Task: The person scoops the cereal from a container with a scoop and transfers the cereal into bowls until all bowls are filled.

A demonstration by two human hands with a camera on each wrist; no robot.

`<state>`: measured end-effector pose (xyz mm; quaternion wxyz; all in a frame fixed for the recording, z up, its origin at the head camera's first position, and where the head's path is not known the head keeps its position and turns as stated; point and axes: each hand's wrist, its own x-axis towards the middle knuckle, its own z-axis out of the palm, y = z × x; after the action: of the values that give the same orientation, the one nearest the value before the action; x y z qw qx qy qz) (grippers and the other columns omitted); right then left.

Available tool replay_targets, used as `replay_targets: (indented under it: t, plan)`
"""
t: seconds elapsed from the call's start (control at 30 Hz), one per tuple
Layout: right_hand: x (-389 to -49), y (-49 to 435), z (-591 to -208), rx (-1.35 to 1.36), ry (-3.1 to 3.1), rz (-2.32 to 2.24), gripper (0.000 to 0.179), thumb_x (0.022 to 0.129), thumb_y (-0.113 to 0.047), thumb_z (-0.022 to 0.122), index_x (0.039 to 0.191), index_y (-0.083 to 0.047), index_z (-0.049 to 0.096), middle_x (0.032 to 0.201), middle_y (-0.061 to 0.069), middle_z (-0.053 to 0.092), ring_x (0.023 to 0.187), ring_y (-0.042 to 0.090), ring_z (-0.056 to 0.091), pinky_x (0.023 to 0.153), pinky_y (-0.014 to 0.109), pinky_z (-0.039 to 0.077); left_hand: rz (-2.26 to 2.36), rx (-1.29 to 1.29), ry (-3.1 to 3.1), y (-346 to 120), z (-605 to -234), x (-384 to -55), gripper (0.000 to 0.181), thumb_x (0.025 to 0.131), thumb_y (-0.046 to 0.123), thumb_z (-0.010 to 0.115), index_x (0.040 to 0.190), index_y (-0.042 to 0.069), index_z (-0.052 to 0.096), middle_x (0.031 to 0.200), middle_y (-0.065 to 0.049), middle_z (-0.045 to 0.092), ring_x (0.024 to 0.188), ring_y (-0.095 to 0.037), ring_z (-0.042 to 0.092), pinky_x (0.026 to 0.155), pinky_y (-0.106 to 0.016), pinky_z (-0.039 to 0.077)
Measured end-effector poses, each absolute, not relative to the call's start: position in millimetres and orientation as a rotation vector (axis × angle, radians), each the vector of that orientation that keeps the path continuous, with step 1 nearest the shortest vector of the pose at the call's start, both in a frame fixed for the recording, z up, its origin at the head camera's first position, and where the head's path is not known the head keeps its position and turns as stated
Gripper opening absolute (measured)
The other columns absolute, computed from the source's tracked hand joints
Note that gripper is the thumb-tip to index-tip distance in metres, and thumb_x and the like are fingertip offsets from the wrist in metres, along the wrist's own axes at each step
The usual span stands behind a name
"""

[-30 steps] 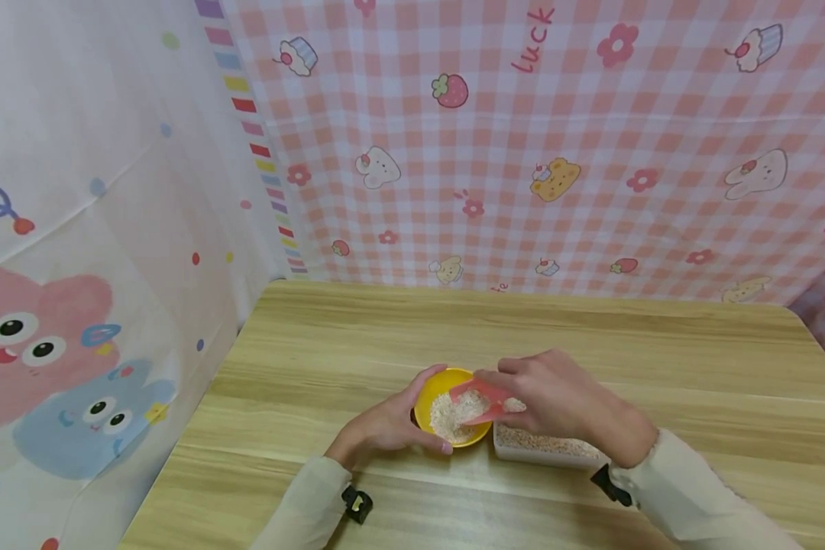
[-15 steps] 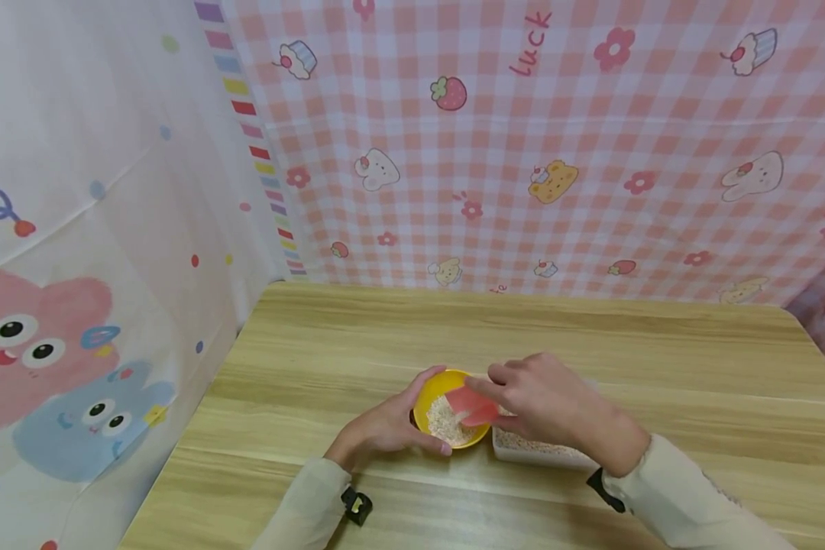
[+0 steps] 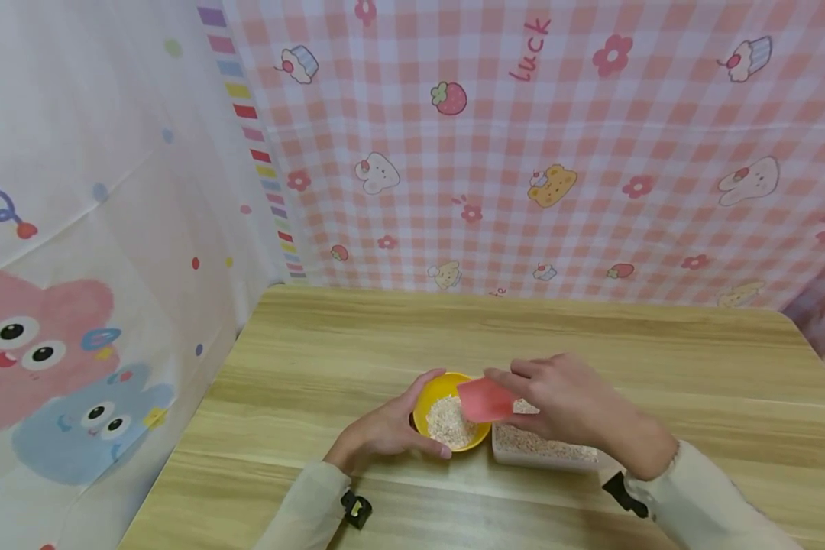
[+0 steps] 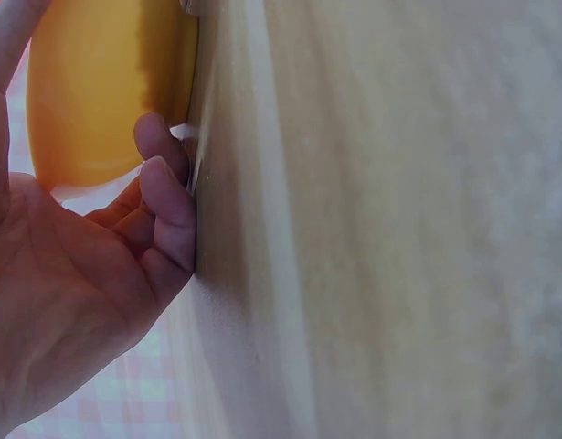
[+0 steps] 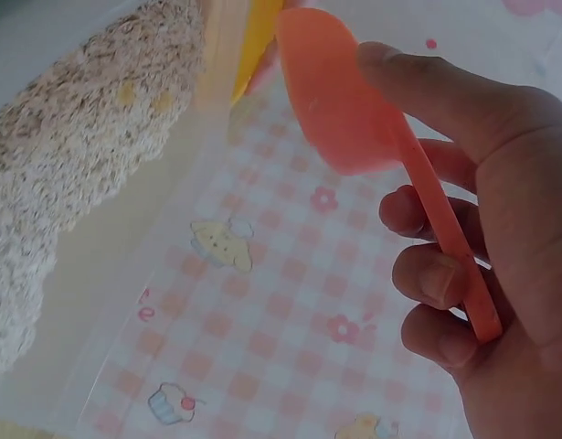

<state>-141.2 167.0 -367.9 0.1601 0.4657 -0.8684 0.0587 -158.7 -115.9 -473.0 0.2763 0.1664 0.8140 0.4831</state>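
Observation:
My left hand (image 3: 392,420) grips a yellow bowl (image 3: 422,391) on the table, thumb on its near side and fingers round the far side. Pale flakes like oats (image 3: 448,424) lie in the bowl. In the left wrist view the bowl (image 4: 98,91) stands beyond the hand's curled fingers (image 4: 171,206). My right hand (image 3: 557,401) holds a pink scoop (image 3: 483,400) tipped over the bowl's right edge. In the right wrist view, the fingers wrap the handle of the scoop (image 5: 344,105) and the thumb lies by its head; the inside of the scoop is hidden.
A translucent rectangular container (image 3: 543,458) of flakes stands right of the bowl, partly under the right hand. The wood-grain table (image 3: 357,328) reaches back to a pink checked cloth (image 3: 495,153). A white printed cloth (image 3: 110,229) hangs at the left.
My right hand has turned the scoop over, and the flakes seen in it earlier have poured into the bowl. The scoop has then shifted slightly right. The left hand stays on the bowl.

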Motion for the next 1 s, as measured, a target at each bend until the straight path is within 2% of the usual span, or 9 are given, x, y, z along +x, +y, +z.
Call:
replay_targets:
  t: [0.13,0.4,0.6,0.77,1.0]
  plan:
    - [-138,180,-366,1.289,-2.510,0.208,0.055,0.075,-0.040,0.084,0.120,-0.012,0.070,0.073,-0.008,0.053,0.052,0.001,0.030,0.050,0.017,0.030,1.298,0.428,2.190,-114,-473,-158,0.114,0.068,0.037,0.092,0.154,0.045,0.017,0.160,0.000,0.031,0.143,-0.028,0.032,0.117,-0.060,0.017]
    - [-129,210,-365,1.158,-2.603,0.277,0.054,0.083,-0.046,0.077,0.125,-0.014,0.068,0.082,-0.007,0.063,0.055,-0.004,0.037,0.051,0.019,0.037,1.296,0.436,2.196,-114,-473,-159,0.114,0.069,0.035,0.092,0.156,0.042,0.017,0.161,-0.004,0.028,0.144,-0.030,0.030,0.117,-0.061,0.016]
    - [-122,231,-368,1.053,-2.646,0.266,0.056,0.077,-0.043,0.083,0.122,-0.014,0.069,0.081,-0.009,0.061,0.056,-0.005,0.038,0.050,0.018,0.033,1.306,0.457,2.197,-113,-473,-159,0.116,0.068,0.034,0.092,0.156,0.041,0.017,0.162,-0.007,0.027,0.145,-0.031,0.029,0.117,-0.061,0.016]
    - [-116,245,-372,1.003,-2.719,0.251,0.057,0.072,-0.035,0.087,0.121,-0.013,0.069,0.084,-0.006,0.065,0.057,-0.005,0.041,0.050,0.020,0.034,1.303,0.470,2.206,-114,-474,-160,0.117,0.067,0.037,0.092,0.156,0.040,0.016,0.161,-0.006,0.028,0.144,-0.030,0.031,0.116,-0.061,0.018]
    - [-113,258,-383,1.007,-2.693,0.246,0.058,0.069,-0.036,0.088,0.119,-0.012,0.070,0.085,-0.004,0.067,0.057,-0.005,0.044,0.050,0.023,0.038,1.305,0.451,2.197,-114,-475,-160,0.116,0.068,0.036,0.092,0.156,0.042,0.017,0.161,-0.003,0.028,0.144,-0.029,0.031,0.117,-0.060,0.017]
